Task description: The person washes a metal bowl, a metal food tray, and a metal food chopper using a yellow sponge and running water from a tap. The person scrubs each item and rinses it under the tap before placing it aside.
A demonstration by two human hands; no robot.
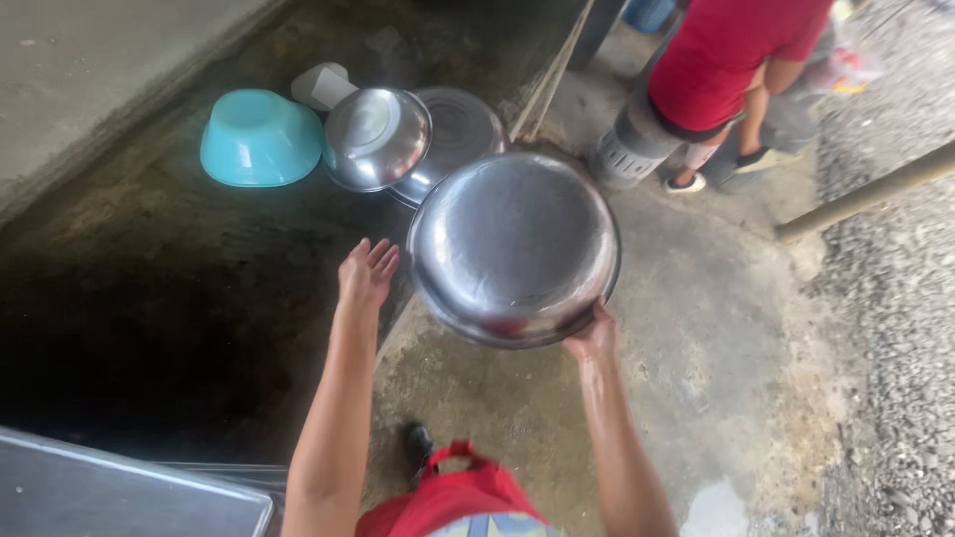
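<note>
Gripping the near rim of the big steel basin [513, 247], our right hand [593, 336] had its fingers clamped on the lower edge, thumb side toward us, so the basin stood tilted with its shiny underside facing up at the camera and its hollow turned away and down, a hold that we judged let any water run off. Our left hand [367, 272] was spread wide and held nothing, palm turned toward the basin just beside its left edge but apart from it, as if ready to steady that side. All of the basin rose above and beyond the right hand's grip, its weight hanging past the fingers. Below the basin lay damp concrete floor [696, 328]. Beyond the basin's far left edge, a smaller steel bowl [376, 137] rested upside down, leaning on a flat steel lid [460, 129] behind it, probably propped to drain. Left of these sat an upturned turquoise plastic bowl [261, 137] with a pale plastic container [320, 85] behind. Beyond the basin to the right, a person in a red shirt [726, 55] crouched.
</note>
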